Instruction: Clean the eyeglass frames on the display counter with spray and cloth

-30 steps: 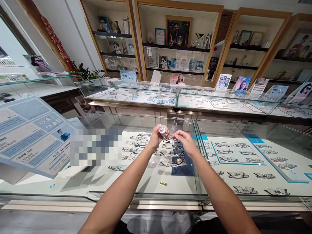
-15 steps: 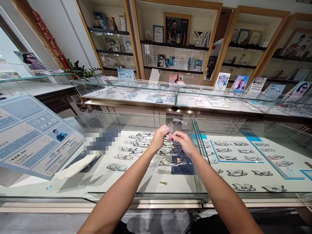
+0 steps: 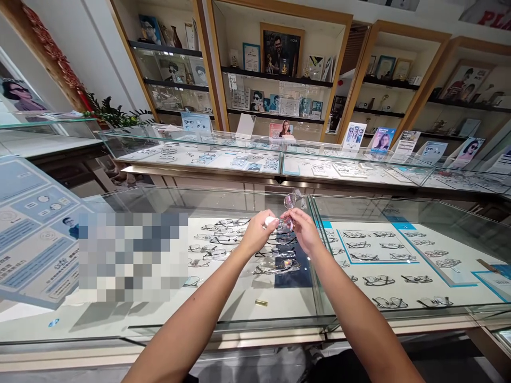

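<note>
Over the glass counter, my right hand (image 3: 304, 230) is closed, its fingertips pinching a pair of eyeglasses (image 3: 290, 201) with thin rims. One round lens with a pinkish sheen stands above the fingers; the other shows lower, between my hands. Close beside it my left hand (image 3: 257, 232) is closed around a small white wad (image 3: 272, 219), perhaps cloth or tissue; its kind is unclear. Whether the left fingers also touch the frame is hidden. Beneath the hands lie rows of eyeglasses (image 3: 275, 266), some in clear wrapping, partly on a dark blue panel (image 3: 294, 281).
A small gold bar (image 3: 261, 303) lies near the counter's front. At left stands a blue printed board (image 3: 35, 234) beside a pixelated patch. A glass divider (image 3: 319, 266) separates the right section, with more frames (image 3: 378, 280). Another display counter (image 3: 207, 169) stands behind.
The eyeglasses have turned between my hands, so a round lens now faces me above the right fingers. More of the white wad shows in my left hand. The view has shifted slightly right.
</note>
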A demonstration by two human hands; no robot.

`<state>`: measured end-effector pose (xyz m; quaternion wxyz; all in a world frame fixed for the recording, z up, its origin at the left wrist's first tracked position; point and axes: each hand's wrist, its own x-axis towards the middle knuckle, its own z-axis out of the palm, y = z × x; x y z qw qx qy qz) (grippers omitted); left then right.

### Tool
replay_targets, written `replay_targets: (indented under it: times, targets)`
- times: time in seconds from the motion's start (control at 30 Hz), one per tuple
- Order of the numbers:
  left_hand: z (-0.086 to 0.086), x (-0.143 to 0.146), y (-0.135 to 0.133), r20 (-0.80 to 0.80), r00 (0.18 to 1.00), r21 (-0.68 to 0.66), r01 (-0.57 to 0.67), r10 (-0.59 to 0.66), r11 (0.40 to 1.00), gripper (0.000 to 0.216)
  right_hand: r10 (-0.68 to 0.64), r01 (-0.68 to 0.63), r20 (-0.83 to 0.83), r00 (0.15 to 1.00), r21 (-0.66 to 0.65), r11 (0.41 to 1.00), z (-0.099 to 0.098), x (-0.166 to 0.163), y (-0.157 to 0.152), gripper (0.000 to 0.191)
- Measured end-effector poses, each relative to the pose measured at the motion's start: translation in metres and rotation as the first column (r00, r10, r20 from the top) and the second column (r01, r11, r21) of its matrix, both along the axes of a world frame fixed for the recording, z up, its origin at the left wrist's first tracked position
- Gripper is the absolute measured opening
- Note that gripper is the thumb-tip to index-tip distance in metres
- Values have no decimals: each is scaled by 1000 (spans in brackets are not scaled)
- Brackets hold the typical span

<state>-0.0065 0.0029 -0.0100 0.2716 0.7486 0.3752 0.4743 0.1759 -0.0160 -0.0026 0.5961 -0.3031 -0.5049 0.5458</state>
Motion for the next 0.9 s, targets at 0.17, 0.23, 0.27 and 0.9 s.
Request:
replay_targets:
  times: [0.17,0.23,0.27,0.9]
  targets:
    - [0,4,-3,-18,997,-25,74,-75,997,46,-12,11,47,999,15,1000,0,0,0,25]
    - [2,3,-5,16,997,-57,75,-74,996,47,1,-2,41,999,27,1000,0,0,-1,23]
    - [4,2,-6,39,997,-70,67,-65,995,47,2,-4,41,999,28,1000,0,0,-1,23]
    - [2,-171,43,7,738,-187,-662,675,725,29,-15,15,-13,1000,-21,1000,-6,12,9,31]
